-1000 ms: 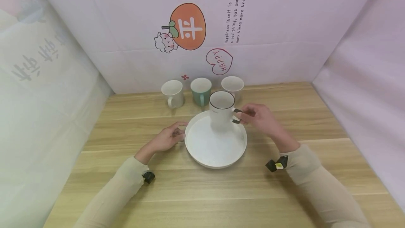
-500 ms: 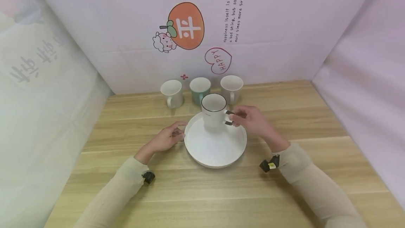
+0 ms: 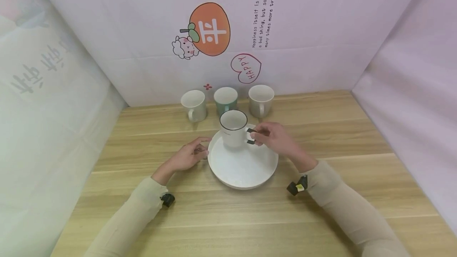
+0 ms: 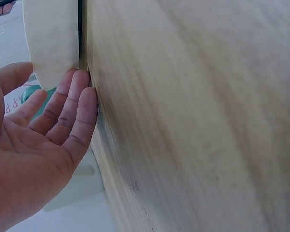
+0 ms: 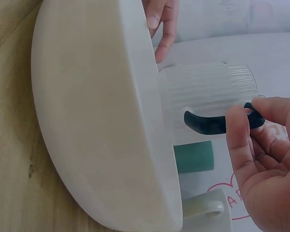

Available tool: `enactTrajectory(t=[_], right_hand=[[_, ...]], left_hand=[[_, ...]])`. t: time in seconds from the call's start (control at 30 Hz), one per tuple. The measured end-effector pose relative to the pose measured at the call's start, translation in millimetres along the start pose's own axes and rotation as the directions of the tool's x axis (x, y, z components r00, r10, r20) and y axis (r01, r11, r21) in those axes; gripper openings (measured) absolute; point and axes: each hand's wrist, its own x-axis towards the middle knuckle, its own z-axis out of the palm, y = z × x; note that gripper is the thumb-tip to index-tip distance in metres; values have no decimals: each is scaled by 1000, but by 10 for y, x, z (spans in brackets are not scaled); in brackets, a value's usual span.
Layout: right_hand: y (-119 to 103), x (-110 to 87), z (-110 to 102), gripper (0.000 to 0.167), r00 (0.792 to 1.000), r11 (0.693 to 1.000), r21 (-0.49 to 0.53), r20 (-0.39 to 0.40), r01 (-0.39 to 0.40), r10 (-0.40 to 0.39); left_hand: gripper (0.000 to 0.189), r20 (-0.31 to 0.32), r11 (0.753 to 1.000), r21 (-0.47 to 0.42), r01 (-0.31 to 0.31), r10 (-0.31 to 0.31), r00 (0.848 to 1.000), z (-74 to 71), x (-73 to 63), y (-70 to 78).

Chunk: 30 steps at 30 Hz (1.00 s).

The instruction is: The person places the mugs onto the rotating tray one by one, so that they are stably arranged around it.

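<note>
My right hand (image 3: 273, 139) pinches the black-banded handle (image 5: 205, 124) of a white mug (image 3: 233, 135) with a dark rim. The mug is upright over the back left part of a round white tray (image 3: 246, 169). In the right wrist view the tray's wall hides the mug's base. At the tray's left side is my left hand (image 3: 187, 156), its fingertips right at the rim. The left wrist view shows that hand (image 4: 38, 145) with relaxed, nearly straight fingers by the tray's outer wall (image 4: 53, 43).
Behind the tray stand a white mug (image 3: 198, 110) on the left, a green mug (image 3: 220, 108) in the middle, partly hidden, and a pale mug (image 3: 258, 108) on the right. All are on a wooden table (image 3: 228, 225) before a printed white cloth (image 3: 150, 50).
My right hand has moved left with the white mug, from the back right of the tray to its back left, and slightly nearer. The left hand stays at the rim.
</note>
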Motion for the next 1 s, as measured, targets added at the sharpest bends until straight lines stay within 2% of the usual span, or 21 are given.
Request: enactTrajectory(t=[0.17, 0.4, 1.0], right_hand=[[19, 31, 91, 13, 999, 999, -43, 20, 27, -26], [41, 35, 195, 10, 998, 998, -26, 38, 54, -53], [96, 77, 307, 11, 995, 997, -42, 68, 69, -66]], left_hand=[[49, -3, 1000, -1, -7, 7, 1000, 3, -4, -4], [49, -5, 1000, 11, -17, 18, 1000, 12, -4, -22], [48, -6, 1000, 1, 25, -25, 1000, 17, 14, -35]])
